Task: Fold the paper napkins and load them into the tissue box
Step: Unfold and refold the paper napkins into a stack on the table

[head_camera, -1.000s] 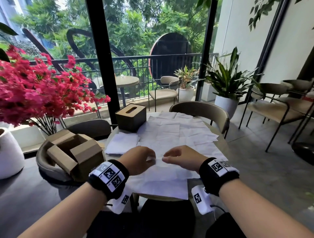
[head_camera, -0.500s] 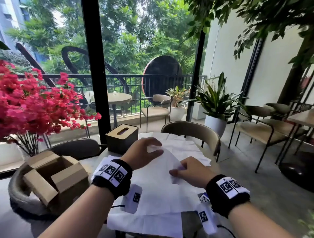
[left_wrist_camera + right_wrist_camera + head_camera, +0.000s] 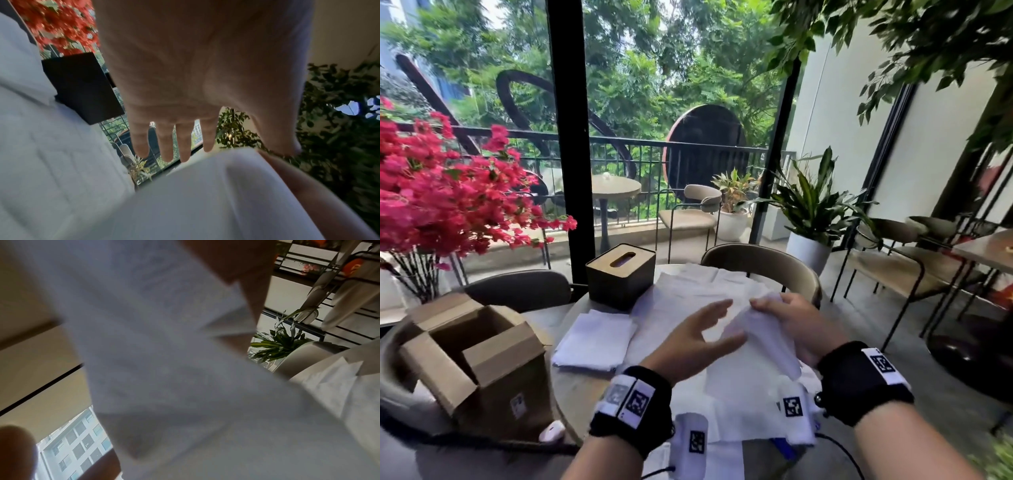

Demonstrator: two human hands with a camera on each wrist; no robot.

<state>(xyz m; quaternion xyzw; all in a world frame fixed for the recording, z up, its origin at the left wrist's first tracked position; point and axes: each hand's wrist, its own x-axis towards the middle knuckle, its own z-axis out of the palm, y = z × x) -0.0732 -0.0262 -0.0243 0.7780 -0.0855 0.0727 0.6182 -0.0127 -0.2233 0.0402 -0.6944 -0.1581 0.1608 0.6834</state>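
A dark tissue box [image 3: 619, 274] with a slotted wooden lid stands at the far left of the round table [image 3: 575, 390]; it shows as a dark block [image 3: 82, 87] in the left wrist view. Several white paper napkins [image 3: 688, 291] lie spread over the table, and a folded stack [image 3: 595, 339] lies near the box. My right hand [image 3: 774, 311] grips one napkin [image 3: 756, 342] and holds its far edge up. My left hand [image 3: 717, 323] is beside it with straight fingers [image 3: 174, 146], palm over the napkin [image 3: 205, 194]. That napkin [image 3: 164, 353] fills the right wrist view.
An open cardboard box [image 3: 479, 359] sits on a chair at the left, under red flowers [image 3: 441, 205]. A small white object [image 3: 551, 430] lies by the box. A beige chair [image 3: 760, 263] stands behind the table; more chairs and potted plants [image 3: 811, 212] are to the right.
My left hand has let go of the napkin's far edge, straightened its fingers and moved right toward the right hand. The right hand has risen with the napkin's edge.
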